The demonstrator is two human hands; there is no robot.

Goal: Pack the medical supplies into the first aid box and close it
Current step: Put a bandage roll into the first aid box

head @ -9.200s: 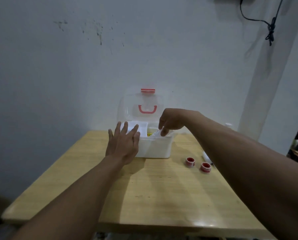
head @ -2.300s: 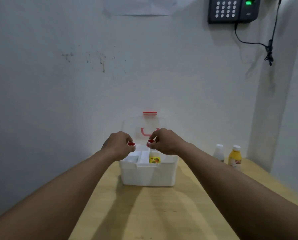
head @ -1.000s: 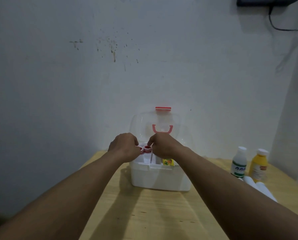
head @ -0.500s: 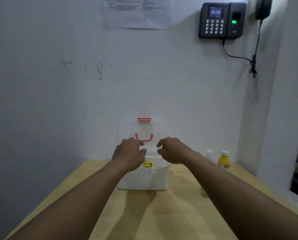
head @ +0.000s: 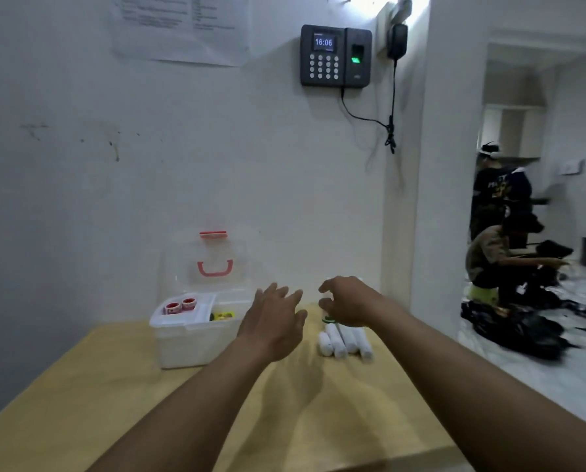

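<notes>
The white first aid box (head: 189,342) stands on the wooden table (head: 80,403), its clear lid (head: 213,264) with a red handle raised against the wall. Two red-and-white tape rolls (head: 180,305) lie in its left tray, and a yellow item (head: 224,315) shows in the right compartment. Several white bandage rolls (head: 344,338) lie on the table right of the box. My left hand (head: 272,321) hovers open beside the box's right end. My right hand (head: 347,301) is open with curled fingers just above the far ends of the bandage rolls, hiding the bottles behind it.
A keypad device (head: 335,56) and a paper notice (head: 182,27) hang on the wall above. Through a doorway at the right, two people (head: 499,240) are busy among dark bags on the floor. The table's right edge (head: 461,376) runs close to the bandage rolls.
Both hands have let go of the tape rolls, which now lie in the box's left tray. The hands have moved right, away from the box toward the bandage rolls. The view has swung right.
</notes>
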